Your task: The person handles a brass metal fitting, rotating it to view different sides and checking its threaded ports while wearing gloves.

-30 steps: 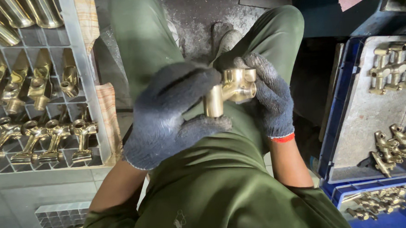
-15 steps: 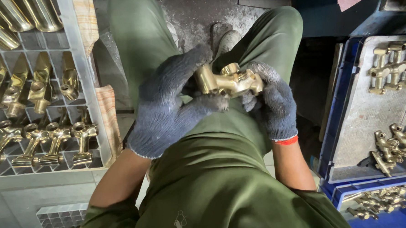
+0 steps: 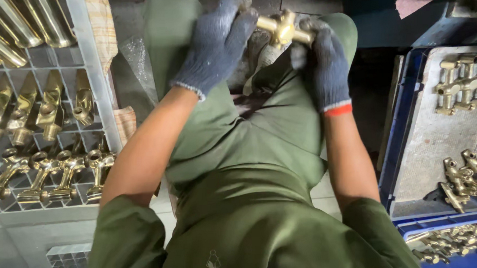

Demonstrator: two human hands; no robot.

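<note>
Left hand (image 3: pixel 215 41): dark knit glove, forearm bare and stretched forward over the left thigh; fingers curled about one end of the brass fitting (image 3: pixel 285 27), thumb side up. Right hand (image 3: pixel 324 66): matching glove with a red cuff band, forearm bare, wrist nearly straight; fingers closed on the other end of the same piece. Brass fitting: cross-shaped casting, bright yellow, held between both hands above the knees, clear of the lap. Seated person in green work clothes; knees apart. To the person's left, a grey plastic crate (image 3: pixel 94 76) with grid dividers; brass castings (image 3: pixel 52 174) laid in rows inside it; longer brass tubes (image 3: pixel 14 26) at its far end. To the right, a blue bin (image 3: pixel 389 143) bearing a grey board (image 3: pixel 431 136); two small groups of brass parts (image 3: pixel 461 86) on the board; a second heap of small brass pieces (image 3: pixel 452 242) in a blue tray near the lower corner.
</note>
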